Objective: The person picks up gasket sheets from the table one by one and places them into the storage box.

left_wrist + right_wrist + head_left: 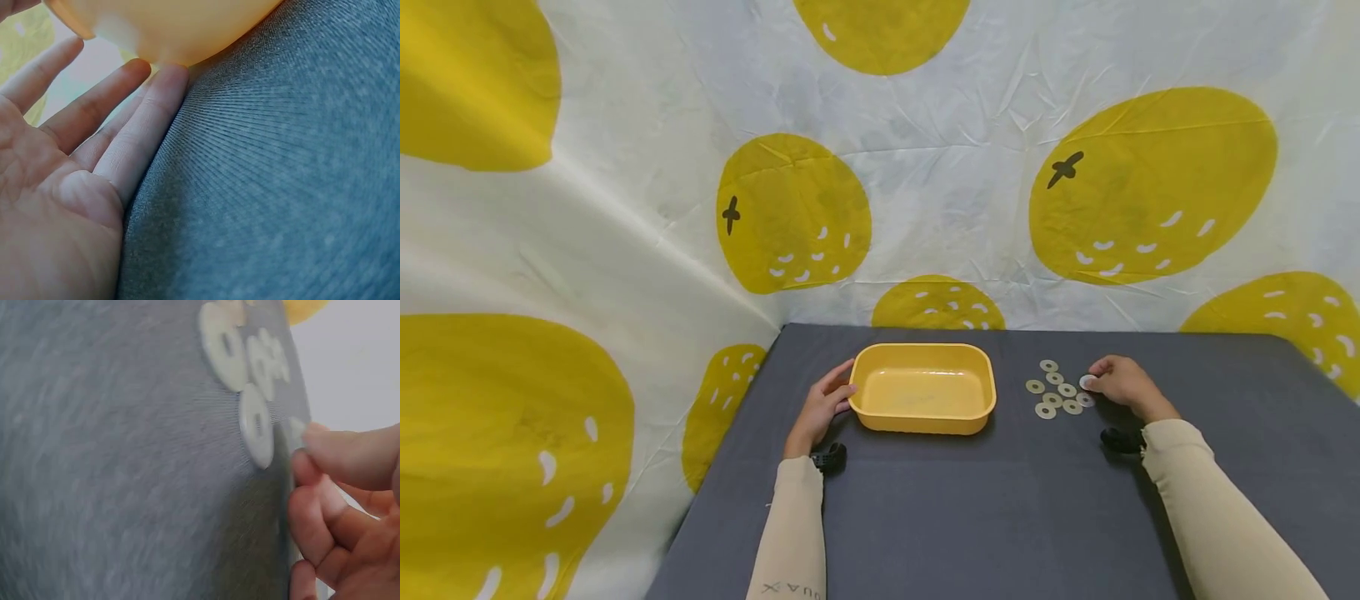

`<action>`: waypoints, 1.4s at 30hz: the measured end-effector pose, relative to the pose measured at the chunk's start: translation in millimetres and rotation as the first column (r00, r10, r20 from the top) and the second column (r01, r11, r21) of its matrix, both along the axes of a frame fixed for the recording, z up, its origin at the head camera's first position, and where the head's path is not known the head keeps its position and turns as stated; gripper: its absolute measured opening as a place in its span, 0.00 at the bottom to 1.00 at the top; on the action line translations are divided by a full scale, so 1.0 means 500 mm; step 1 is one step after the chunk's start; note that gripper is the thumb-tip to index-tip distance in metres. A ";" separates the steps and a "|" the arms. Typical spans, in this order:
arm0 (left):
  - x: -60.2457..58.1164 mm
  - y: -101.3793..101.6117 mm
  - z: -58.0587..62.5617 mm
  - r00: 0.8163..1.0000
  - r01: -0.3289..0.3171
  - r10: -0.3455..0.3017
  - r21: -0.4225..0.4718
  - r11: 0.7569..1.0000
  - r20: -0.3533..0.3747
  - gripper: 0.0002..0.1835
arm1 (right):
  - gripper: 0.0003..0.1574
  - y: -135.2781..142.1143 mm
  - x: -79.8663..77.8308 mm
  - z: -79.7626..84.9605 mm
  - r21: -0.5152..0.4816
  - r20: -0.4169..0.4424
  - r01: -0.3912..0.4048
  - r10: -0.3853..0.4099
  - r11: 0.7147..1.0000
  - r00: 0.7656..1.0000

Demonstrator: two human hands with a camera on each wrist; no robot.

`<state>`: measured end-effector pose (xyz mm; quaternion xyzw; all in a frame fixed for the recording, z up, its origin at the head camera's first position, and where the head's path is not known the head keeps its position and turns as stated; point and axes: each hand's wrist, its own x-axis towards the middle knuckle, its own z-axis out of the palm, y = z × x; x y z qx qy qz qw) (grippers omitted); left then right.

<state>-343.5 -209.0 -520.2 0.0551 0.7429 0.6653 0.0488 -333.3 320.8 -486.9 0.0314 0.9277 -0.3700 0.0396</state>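
Observation:
A yellow rectangular tray point(922, 422) with rounded corners stands on the dark cloth. My left hand point(822, 411) is at its left side, with fairly straight fingers point(140, 128) touching the outer wall and the thumb near the rim. To the right of the tray lie several flat, pale washers point(1067, 390), each with a centre hole, some touching or overlapping. At the right edge of this group my right hand point(1129, 388) pinches one washer point(1086, 382) between thumb and fingers. The fingertips partly hide that washer in the right wrist view, beside the washers point(256, 440) on the cloth.
A dark grey cloth point(970, 517) covers the table. Behind and to the left hangs a white sheet point(940, 217) printed with yellow fruit. Black straps point(830, 459) circle both wrists, below light sleeves.

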 end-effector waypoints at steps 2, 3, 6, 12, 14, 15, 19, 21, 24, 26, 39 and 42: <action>0.000 0.000 0.000 1.000 0.000 0.000 -0.016 1.000 -0.003 0.30 | 0.25 0.000 0.003 -0.001 -0.060 -0.014 0.044 -0.045 0.997 0.999; -0.001 0.000 0.000 1.000 0.002 -0.002 -0.023 1.000 -0.005 0.30 | 0.26 -0.002 0.005 0.000 -0.093 -0.021 0.066 -0.068 0.994 0.997; -0.001 0.001 0.001 1.000 -0.001 0.001 -0.045 0.999 -0.003 0.30 | 0.28 -0.009 0.009 0.004 -0.153 -0.041 0.102 -0.110 0.983 0.993; -0.003 0.000 -0.001 1.000 -0.017 0.017 -0.038 0.999 -0.010 0.29 | 0.30 -0.039 0.012 0.028 -0.189 -0.060 0.030 -0.042 0.981 0.997; -0.003 0.001 0.000 1.000 -0.017 0.016 -0.036 0.999 -0.010 0.29 | 0.30 -0.051 0.013 0.037 -0.200 -0.064 -0.005 -0.008 0.980 0.998; -0.002 0.002 0.001 1.000 -0.017 0.016 -0.037 0.999 -0.008 0.29 | 0.29 -0.058 0.014 0.041 -0.211 -0.066 -0.021 0.007 0.977 0.998; 0.000 0.002 0.004 1.000 -0.021 0.020 -0.046 0.999 -0.007 0.28 | 0.28 -0.086 0.012 0.056 -0.268 -0.077 -0.079 0.060 0.960 0.995; 0.000 0.002 0.004 1.000 -0.023 0.023 -0.046 0.999 -0.007 0.28 | 0.28 -0.102 0.012 0.064 -0.307 -0.076 -0.097 0.077 0.947 0.994; 0.000 0.000 0.003 1.000 -0.018 0.017 -0.045 0.999 -0.006 0.28 | 0.28 -0.127 0.015 0.075 -0.343 -0.070 -0.101 0.082 0.934 0.994; 0.001 -0.002 0.002 1.000 -0.011 0.011 -0.045 0.999 -0.007 0.28 | 0.28 -0.145 0.017 0.082 -0.344 -0.068 -0.096 0.077 0.934 0.995; 0.001 -0.006 -0.004 1.000 -0.011 0.011 -0.032 0.999 -0.008 0.30 | 0.24 -0.272 0.012 0.123 -0.355 -0.111 -0.099 0.063 0.930 0.992; -0.002 -0.003 -0.004 1.000 -0.007 0.007 -0.030 1.000 -0.005 0.30 | 0.25 -0.301 0.008 0.130 -0.362 -0.143 -0.103 0.053 0.926 0.988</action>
